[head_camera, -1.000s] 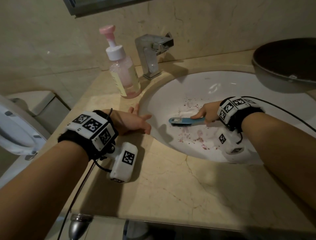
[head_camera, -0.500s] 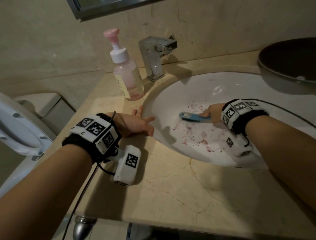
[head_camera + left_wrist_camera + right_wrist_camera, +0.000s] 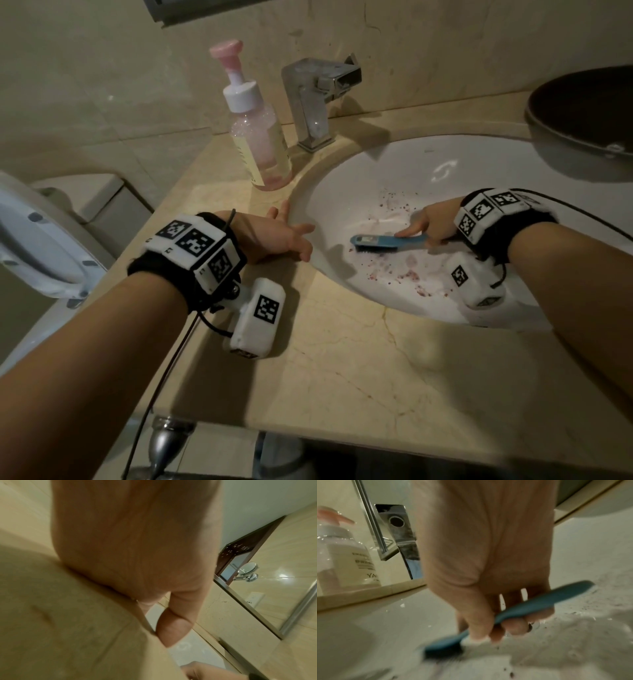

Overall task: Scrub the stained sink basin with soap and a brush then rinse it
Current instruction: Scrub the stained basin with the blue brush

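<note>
Scrubbing is the step in hand, and it would go best with the bristles kept flat on the reddish-purple stains (image 3: 409, 274) in short, firm strokes. The right hand (image 3: 433, 222) curls its fingers round the handle of the blue plastic brush (image 3: 387, 242), low in the white oval sink basin (image 3: 342, 192). Its long axis lies roughly level across the bowl, head pointing toward the left hand (image 3: 270, 236), which rests spread and empty on the beige marble counter (image 3: 342, 370).
</note>
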Demonstrator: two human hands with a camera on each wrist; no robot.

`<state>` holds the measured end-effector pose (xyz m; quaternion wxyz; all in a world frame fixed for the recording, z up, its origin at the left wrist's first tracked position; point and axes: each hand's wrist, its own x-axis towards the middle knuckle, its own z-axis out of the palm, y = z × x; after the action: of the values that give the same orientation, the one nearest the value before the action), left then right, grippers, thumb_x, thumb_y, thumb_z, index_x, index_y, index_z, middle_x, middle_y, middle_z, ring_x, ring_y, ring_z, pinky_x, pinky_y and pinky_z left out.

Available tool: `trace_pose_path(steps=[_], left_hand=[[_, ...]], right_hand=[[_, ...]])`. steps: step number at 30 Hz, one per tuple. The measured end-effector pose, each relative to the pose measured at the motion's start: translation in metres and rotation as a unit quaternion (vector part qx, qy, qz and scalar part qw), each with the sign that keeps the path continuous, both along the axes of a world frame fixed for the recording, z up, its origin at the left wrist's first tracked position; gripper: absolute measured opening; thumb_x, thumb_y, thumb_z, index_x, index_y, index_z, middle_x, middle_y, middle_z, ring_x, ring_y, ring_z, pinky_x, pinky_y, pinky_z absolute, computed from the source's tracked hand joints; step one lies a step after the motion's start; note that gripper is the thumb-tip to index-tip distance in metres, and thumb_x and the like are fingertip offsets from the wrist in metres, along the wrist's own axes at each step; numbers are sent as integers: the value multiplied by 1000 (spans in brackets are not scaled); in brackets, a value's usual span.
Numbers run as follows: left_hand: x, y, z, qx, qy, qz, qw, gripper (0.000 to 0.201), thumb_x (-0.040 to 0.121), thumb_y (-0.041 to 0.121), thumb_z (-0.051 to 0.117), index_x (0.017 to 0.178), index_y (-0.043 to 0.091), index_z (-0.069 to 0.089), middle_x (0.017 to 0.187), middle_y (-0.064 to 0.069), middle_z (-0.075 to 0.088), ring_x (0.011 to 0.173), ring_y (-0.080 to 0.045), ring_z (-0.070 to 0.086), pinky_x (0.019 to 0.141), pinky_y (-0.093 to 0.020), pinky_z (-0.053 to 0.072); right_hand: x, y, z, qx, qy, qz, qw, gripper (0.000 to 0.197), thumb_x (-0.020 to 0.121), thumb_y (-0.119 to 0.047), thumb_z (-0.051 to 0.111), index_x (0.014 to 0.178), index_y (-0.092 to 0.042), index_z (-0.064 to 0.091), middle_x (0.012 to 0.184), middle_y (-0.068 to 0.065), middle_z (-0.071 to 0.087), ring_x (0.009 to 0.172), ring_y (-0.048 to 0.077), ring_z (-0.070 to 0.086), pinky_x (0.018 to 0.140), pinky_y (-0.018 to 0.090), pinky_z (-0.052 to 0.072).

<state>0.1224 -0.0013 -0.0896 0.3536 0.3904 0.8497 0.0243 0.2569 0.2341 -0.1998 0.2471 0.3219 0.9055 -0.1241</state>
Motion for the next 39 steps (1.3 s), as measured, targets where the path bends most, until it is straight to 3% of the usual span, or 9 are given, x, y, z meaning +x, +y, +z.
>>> trace_pose_path(steps=[3, 5, 9, 13, 16, 21, 27, 34, 39], left_hand=[[1, -2, 0, 1, 10, -3, 1000, 69, 88, 17, 51, 149, 32, 20, 155, 1, -27, 143, -20, -24, 117, -43, -7], [0, -2, 0, 7, 7, -2, 1000, 69, 88, 16, 51, 148, 32, 21, 155, 1, -26, 143, -20, -24, 117, -43, -7], [2, -3, 1, 13, 9, 1, 1000, 68, 88, 15, 51, 148, 31, 22, 155, 1, -26, 143, -19, -24, 117, -42, -6], [4, -3, 1, 18, 22, -5, 1000, 66, 89, 14, 50, 148, 30, 24, 156, -1, -25, 144, -20, -22, 117, -41, -6], [3, -4, 0, 20, 18, -3, 1000, 66, 89, 14, 50, 148, 29, 23, 155, 0, -26, 144, -19, -23, 116, -41, -6], [2, -2, 0, 12, 13, 2, 1000, 68, 89, 13, 49, 149, 29, 22, 155, 1, -27, 143, -19, -24, 116, -43, -9], [2, -3, 0, 22, -3, 17, 1000, 70, 88, 13, 51, 149, 30, 21, 155, 1, -27, 144, -17, -24, 117, -40, -7], [3, -3, -2, 44, -3, 53, 998, 78, 86, 11, 54, 152, 24, 12, 158, -1, -14, 146, -18, -7, 115, -34, 10], [8, -5, 1, 54, -9, 56, 997, 74, 88, 9, 52, 151, 24, 16, 158, -1, -12, 146, -18, -5, 112, -30, 11]], right_hand=[[-6, -6, -2, 72, 30, -8, 997, 47, 100, -21, 42, 146, -23, 35, 135, 13, 52, 116, 32, 55, 93, 30, 43], [-7, -5, 0, 95, 67, -30, 993, 49, 101, -20, 40, 149, -18, 28, 141, 14, 47, 121, 33, 51, 98, 31, 41], [-9, -2, -1, 87, 118, -63, 987, 51, 98, -17, 46, 147, -17, 32, 144, 14, 44, 126, 34, 46, 103, 33, 37], [-11, -8, -2, -22, 90, -26, 995, 42, 94, -11, 51, 132, -28, 54, 98, 9, 61, 77, 25, 55, 67, 29, 44], [-10, -13, 4, -44, 78, -18, 996, 51, 90, -8, 51, 121, -49, 46, 92, 4, 61, 65, 17, 51, 61, 24, 42], [-8, -9, 0, 74, 67, -18, 995, 46, 100, -18, 42, 145, -17, 36, 130, 15, 55, 109, 34, 57, 90, 33, 45], [11, 19, 9, 103, 190, -118, 969, 45, 97, -13, 48, 141, -20, 44, 140, 14, 49, 119, 37, 52, 99, 34, 41], [10, 6, 15, 193, 155, -77, 966, 54, 97, -17, 46, 147, -27, 29, 127, 25, 48, 113, 42, 50, 97, 46, 38], [8, 11, -9, 160, 87, -34, 983, 45, 97, -11, 44, 141, -17, 44, 133, 19, 51, 123, 34, 49, 79, 29, 31]])
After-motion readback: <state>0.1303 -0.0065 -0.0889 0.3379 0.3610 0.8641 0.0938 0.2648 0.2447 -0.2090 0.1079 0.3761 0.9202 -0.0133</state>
